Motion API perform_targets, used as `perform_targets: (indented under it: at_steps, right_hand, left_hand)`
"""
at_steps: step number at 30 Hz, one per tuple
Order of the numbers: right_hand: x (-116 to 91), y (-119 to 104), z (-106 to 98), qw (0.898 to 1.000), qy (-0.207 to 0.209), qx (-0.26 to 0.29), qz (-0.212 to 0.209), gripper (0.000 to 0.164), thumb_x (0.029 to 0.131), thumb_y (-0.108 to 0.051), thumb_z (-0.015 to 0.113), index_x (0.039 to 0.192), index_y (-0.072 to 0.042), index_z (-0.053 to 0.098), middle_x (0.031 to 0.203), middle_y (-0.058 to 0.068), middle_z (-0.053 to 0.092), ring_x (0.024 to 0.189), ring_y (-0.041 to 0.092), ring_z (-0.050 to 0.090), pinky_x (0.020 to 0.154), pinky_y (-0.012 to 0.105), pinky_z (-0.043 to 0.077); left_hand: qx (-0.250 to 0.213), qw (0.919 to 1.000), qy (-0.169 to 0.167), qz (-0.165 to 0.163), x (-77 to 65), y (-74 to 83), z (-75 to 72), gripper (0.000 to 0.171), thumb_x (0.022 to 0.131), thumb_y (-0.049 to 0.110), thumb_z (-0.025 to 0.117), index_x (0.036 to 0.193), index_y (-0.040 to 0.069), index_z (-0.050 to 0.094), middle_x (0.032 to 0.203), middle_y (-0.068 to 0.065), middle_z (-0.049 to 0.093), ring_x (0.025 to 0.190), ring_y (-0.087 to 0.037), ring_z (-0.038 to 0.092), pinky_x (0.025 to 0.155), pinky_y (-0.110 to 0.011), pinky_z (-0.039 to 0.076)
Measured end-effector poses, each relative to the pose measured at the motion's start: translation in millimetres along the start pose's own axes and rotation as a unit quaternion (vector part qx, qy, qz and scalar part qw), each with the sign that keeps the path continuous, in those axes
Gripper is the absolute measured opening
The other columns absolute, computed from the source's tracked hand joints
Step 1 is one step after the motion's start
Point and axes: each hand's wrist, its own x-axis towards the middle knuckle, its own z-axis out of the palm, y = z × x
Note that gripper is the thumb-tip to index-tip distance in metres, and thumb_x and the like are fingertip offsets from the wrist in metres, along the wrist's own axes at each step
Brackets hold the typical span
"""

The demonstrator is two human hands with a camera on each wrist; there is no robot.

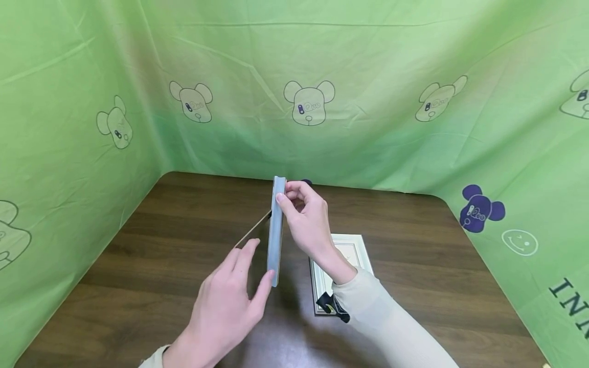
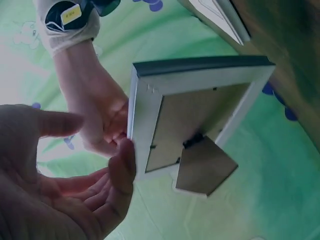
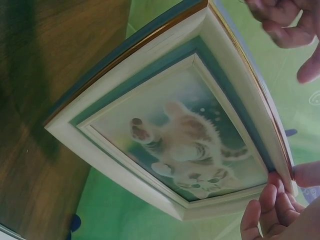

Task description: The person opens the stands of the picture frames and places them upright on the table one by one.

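A picture frame [image 1: 275,235] is held up edge-on above the table. My right hand [image 1: 309,219] pinches it near its upper end, thumb on the side edge and fingers on the front. The right wrist view shows the front, with a kitten picture [image 3: 190,145] inside white and teal borders. On the back, in the left wrist view, a brown backboard [image 2: 185,120] has its support leg [image 2: 207,167] swung out. Close to the lower part of the frame is my left hand [image 1: 225,301], fingers spread and loosely bent, gripping nothing.
A second white picture frame [image 1: 365,255] lies on the wooden table [image 1: 184,230], partly hidden by my right forearm. Green fabric [image 1: 253,138] with bear drawings surrounds the table at the back and sides. A black strap device [image 1: 333,306] is on my right wrist.
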Motion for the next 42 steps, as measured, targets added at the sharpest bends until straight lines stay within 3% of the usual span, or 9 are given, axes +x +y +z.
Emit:
perform_targets:
  at_steps: [6, 9, 15, 29, 42]
  right_hand:
    - [0.0, -0.2, 1.0, 1.0, 0.002, -0.002, 0.002, 0.015, 0.089, -0.002, 0.062, 0.103, 0.004, 0.062, 0.08, 0.015, 0.065, 0.073, 0.025, 0.057, 0.063, 0.028, 0.044]
    - [-0.5, -0.6, 1.8, 1.0, 0.003, -0.003, 0.005, 0.015, 0.09, -0.002, 0.062, 0.103, 0.004, 0.062, 0.08, 0.015, 0.065, 0.073, 0.025, 0.057, 0.063, 0.028, 0.044]
    - [-1.3, -2.0, 3.4, 1.0, 0.008, -0.004, 0.007, 0.015, 0.089, -0.002, 0.062, 0.103, 0.003, 0.062, 0.081, 0.015, 0.065, 0.074, 0.025, 0.057, 0.063, 0.028, 0.043]
    - [-0.5, -4.2, 4.9, 1.0, 0.01, 0.0, 0.002, 0.014, 0.089, -0.002, 0.062, 0.102, 0.003, 0.062, 0.08, 0.014, 0.065, 0.073, 0.025, 0.056, 0.062, 0.027, 0.042]
    - [-1.9, -3.9, 7.2, 1.0, 0.006, -0.004, 0.0, 0.015, 0.09, -0.002, 0.062, 0.103, 0.003, 0.062, 0.081, 0.013, 0.066, 0.073, 0.024, 0.057, 0.061, 0.028, 0.043]
  left_hand:
    - [0.019, 0.9978, -0.058, -0.024, -2.8, 1.6, 12.6, 0.067, 0.081, 0.03, 0.072, 0.137, 0.003, 0.045, 0.089, 0.001, 0.055, 0.051, -0.009, 0.043, 0.048, -0.024, 0.043]
    - [0.021, 0.997, -0.068, -0.031, -3.6, 1.2, 19.8, 0.07, 0.081, 0.031, 0.073, 0.138, 0.003, 0.042, 0.09, -0.002, 0.056, 0.05, -0.013, 0.049, 0.048, -0.028, 0.045]
    - [0.017, 0.9954, -0.084, -0.044, -2.3, 1.1, 27.0, 0.075, 0.081, 0.031, 0.074, 0.14, 0.003, 0.037, 0.098, -0.004, 0.055, 0.065, -0.019, 0.058, 0.054, -0.035, 0.05]
    - [0.013, 0.9948, -0.085, -0.055, 3.9, -1.2, 35.1, 0.077, 0.077, 0.027, 0.077, 0.137, 0.002, 0.036, 0.094, -0.003, 0.055, 0.067, -0.022, 0.062, 0.053, -0.036, 0.051]
    - [0.013, 0.9943, -0.089, -0.057, 1.3, -2.8, 36.3, 0.077, 0.079, 0.023, 0.075, 0.14, 0.004, 0.033, 0.096, -0.005, 0.059, 0.065, -0.021, 0.063, 0.053, -0.035, 0.051]
